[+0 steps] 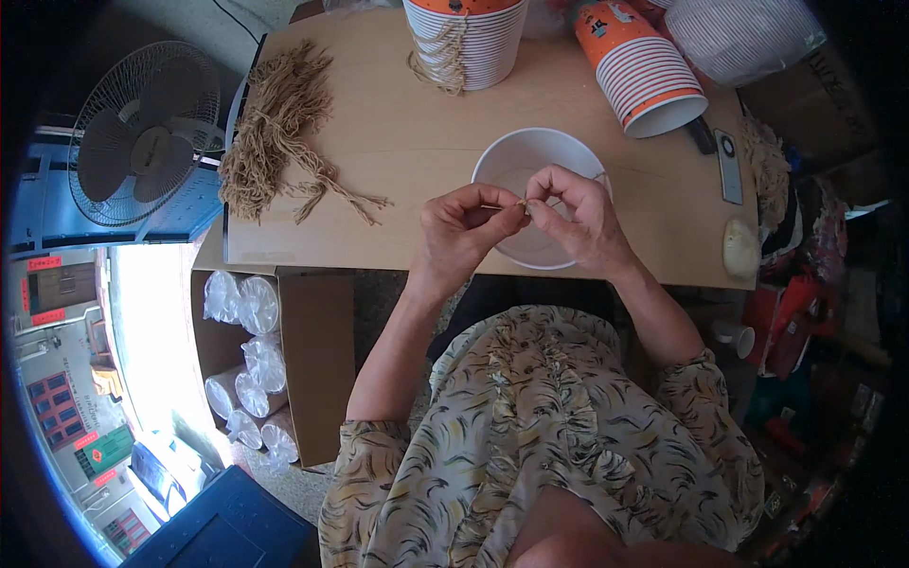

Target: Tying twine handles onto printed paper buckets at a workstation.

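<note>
Both hands pinching a thin cord end (pixel 524 203) over white cup (pixel 530 156), left hand (pixel 464 232), right hand (pixel 578 218), cup partly hidden.

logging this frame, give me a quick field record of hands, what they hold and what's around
left hand: pinches a thin tan cord
right hand: pinches the same cord at its tip, fingertips meeting the left's
under hands: white paper bucket, open side up, on the wooden table
table left: bundle of tan cords
table back: stacks of orange-and-white buckets
floor left: cardboard box of wrapped lids, fan
</note>
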### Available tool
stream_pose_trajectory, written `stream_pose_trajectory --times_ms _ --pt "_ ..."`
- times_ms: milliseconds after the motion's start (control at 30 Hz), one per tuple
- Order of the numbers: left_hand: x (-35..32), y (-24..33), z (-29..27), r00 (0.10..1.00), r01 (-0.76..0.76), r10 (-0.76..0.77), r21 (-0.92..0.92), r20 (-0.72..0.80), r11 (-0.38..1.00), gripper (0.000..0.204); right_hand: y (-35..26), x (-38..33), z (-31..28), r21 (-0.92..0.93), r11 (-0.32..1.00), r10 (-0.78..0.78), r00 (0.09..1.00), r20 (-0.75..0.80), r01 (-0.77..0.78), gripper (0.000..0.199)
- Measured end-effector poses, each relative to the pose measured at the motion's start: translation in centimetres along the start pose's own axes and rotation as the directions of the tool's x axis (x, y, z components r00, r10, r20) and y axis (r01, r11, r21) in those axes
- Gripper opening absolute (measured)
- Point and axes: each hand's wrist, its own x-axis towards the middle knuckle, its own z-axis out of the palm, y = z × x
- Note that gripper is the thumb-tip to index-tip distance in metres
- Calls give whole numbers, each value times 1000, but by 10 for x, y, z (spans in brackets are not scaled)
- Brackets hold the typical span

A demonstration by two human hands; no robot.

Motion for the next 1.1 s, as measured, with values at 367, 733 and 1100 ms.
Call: stream_pose_trajectory --times_ms 367,733,1100 --pt "0 -4 -2 999 25 -26 -26 -43 999 14 -6 1 2 -59 998 -28 1000 9 29 11" --pt "-2 -1 0 999 -2 2 -2 -53 1000 13 -4 0 2 -47 999 1 999 32 1 11" --pt "-1 -9 -1 996 -10 3 -74 -94 997 8 -4 3 1 -362 864 -355 933 53 350 9"
